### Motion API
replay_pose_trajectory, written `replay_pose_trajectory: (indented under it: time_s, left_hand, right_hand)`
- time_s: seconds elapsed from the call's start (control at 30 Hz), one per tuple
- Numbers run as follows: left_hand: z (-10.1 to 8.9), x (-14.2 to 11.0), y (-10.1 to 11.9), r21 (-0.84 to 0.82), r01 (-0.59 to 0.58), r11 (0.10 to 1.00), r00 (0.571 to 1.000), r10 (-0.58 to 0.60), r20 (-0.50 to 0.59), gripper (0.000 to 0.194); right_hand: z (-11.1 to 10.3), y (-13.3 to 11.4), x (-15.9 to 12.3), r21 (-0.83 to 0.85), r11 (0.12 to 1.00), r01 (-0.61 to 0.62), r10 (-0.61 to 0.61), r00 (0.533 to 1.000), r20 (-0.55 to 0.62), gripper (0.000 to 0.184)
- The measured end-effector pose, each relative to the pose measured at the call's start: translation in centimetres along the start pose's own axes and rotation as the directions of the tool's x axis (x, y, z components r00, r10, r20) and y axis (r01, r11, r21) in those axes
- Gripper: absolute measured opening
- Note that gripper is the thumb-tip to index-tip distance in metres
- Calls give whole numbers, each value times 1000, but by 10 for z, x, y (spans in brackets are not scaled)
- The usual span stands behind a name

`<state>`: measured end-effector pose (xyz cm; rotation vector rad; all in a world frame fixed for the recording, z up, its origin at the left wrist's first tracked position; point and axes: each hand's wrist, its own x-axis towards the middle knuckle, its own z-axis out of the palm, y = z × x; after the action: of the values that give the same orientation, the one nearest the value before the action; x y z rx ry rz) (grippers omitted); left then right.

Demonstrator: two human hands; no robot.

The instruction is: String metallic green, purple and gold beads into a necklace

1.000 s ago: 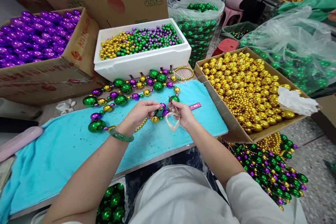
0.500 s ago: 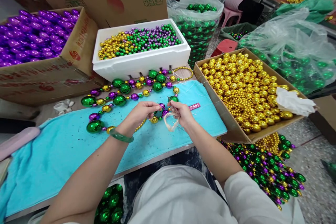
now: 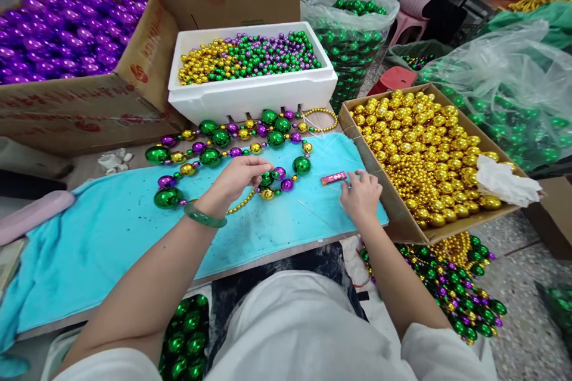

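My left hand (image 3: 236, 177), a green bangle (image 3: 204, 215) on its wrist, has thumb and fingers pinched together over the bead strand (image 3: 301, 165). What lies in the pinch is too small to make out. Big green, purple and gold beads of the strand lie looped on the blue towel (image 3: 129, 244). My right hand (image 3: 363, 193) rests on the towel's right side with its fingers apart, just right of a small pink packet (image 3: 333, 178). Between the hands a thin needle-like piece (image 3: 313, 211) lies on the towel.
A white foam box (image 3: 254, 95) of small beads stands behind the strand. At left is a carton (image 3: 147, 65) of purple beads; at right, a carton (image 3: 384, 202) of gold beads. Finished-looking strands (image 3: 451, 286) hang low right. A person sits far back.
My right hand has moved right, from beside my left hand to near the pink packet, and its fingers have spread. The pale loop that hung at it is gone from view. My left hand stays pinched.
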<state>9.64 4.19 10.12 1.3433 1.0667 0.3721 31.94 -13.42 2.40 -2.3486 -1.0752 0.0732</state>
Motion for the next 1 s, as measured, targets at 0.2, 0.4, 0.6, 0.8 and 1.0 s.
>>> replay_pose_trajectory:
  time_s: [0.2, 0.4, 0.6, 0.8, 1.0]
  left_hand:
    - [7, -11, 7, 51, -102, 993, 994, 100, 31, 21]
    - [-2, -23, 7, -15, -175, 984, 983, 174, -59, 21]
    - [-12, -22, 4, -274, -181, 945, 979, 147, -140, 23]
    - [-13, -23, 11, -399, -189, 897, 981, 159, -108, 17]
    - [-22, -26, -7, -282, -249, 927, 951, 180, -250, 24]
  right_hand:
    - [16, -98, 6, 853, 470, -225, -209, 911, 356, 20]
    - [34, -147, 7, 868, 269, -418, -285, 826, 486, 25]
    - [43, -157, 2, 826, 387, -411, -276, 802, 529, 13]
    - [44, -170, -5, 805, 483, -345, -332, 779, 532, 13]
    - [39, -167, -1, 815, 418, -401, -302, 785, 541, 16]
